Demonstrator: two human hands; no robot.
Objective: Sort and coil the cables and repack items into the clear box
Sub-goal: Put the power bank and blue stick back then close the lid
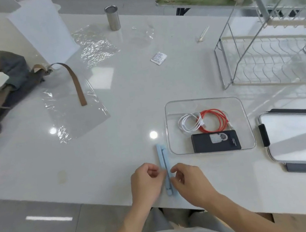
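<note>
Head view, progress: 2 coiled cables, a white round-cord cable and an orange-red round-cord cable, lie in the clear rectangular plastic box beside a flat black power bank; judged mostly packed.
Left to do: the long pale-blue folded plastic stand lies outside, on the glossy white table, just left of the box; the grey-edged clear lid rests apart, right.
Left hand: fingers curled, tips pinching the stand's left edge.
Right hand: fingers curled, tips touching its right edge; whether they grip, cannot tell.
</note>
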